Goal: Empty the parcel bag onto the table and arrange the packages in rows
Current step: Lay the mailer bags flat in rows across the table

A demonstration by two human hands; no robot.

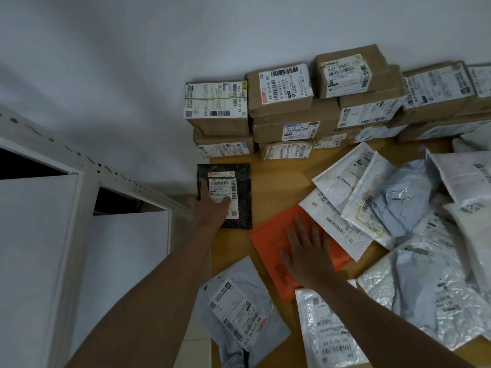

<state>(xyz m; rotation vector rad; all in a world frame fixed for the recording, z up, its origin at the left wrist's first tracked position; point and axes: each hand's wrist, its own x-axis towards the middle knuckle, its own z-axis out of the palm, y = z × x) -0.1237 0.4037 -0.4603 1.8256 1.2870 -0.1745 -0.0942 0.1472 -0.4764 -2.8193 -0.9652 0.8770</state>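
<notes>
2 flat hands, left hand (210, 208) pressing black mailer (240, 192), right hand (305, 251) on orange mailer (268, 240), cardboard boxes (281, 88) behind

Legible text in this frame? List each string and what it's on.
"507 PB0…", rest unclear: label of the top cardboard box against the wall.
"642 L714-00 015": label of the box left of it.
"1": label of the box below the top one.
Labels on the black mailer, orange mailer and grey bags: too blurred.
</notes>
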